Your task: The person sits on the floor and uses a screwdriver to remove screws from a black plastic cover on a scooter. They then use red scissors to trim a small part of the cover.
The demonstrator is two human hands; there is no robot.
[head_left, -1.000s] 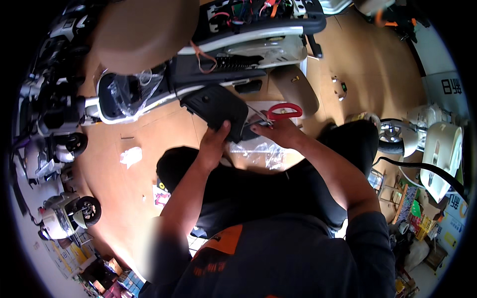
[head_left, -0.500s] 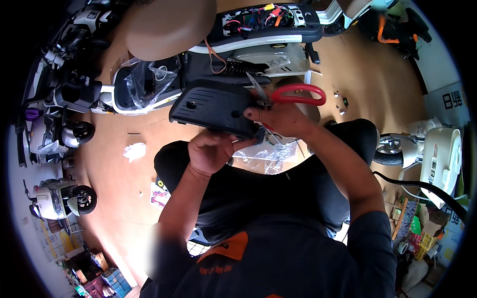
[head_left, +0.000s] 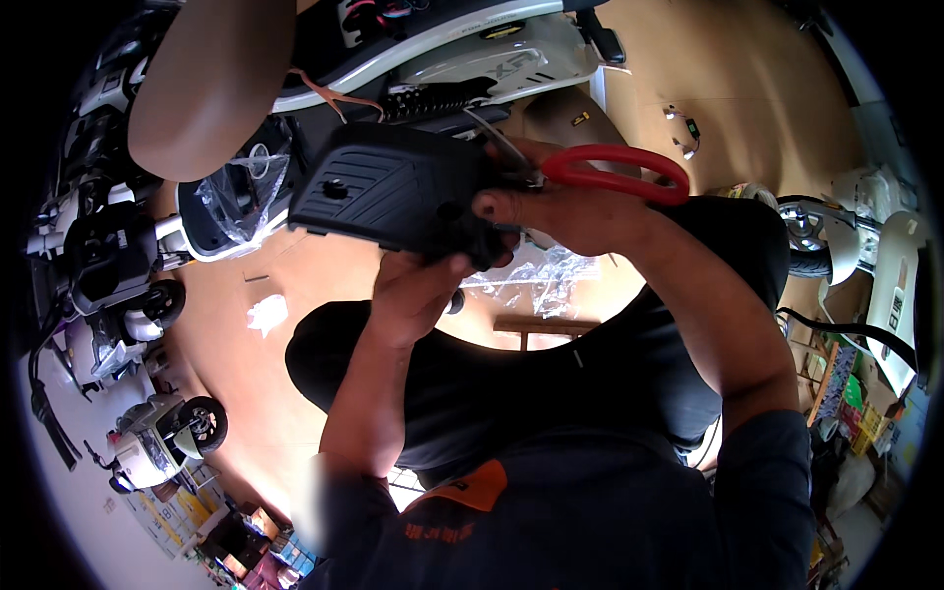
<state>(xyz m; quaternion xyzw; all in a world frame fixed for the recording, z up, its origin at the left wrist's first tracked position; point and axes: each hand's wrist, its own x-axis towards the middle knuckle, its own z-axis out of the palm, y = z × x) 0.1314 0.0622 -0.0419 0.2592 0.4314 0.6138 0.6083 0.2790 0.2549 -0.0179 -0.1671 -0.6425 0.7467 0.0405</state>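
A black plastic cover (head_left: 383,192) with slanted ridges and round holes is raised in front of my body, above my knees. My left hand (head_left: 418,295) grips its near lower edge, thumb pressed to the plastic. At the cover's right end is my right hand (head_left: 590,221), closed around red-handled scissors (head_left: 615,175). The scissor blades point up and left, beside the cover's far right edge. My right thumb lies by the hole at that end. The undersides of the cover and several fingers are hidden.
A partly stripped electric scooter (head_left: 472,64) lies across the far side, with a brown rounded seat (head_left: 211,88) at far left. Clear plastic wrap (head_left: 541,280) is on the floor between my legs. White crumpled paper (head_left: 266,314) lies left; more scooters (head_left: 162,442) stand along the left.
My view has turned, so the far scooter and seat sit further left and nearer the top. The cover appears a little more tilted; both hands keep their holds.
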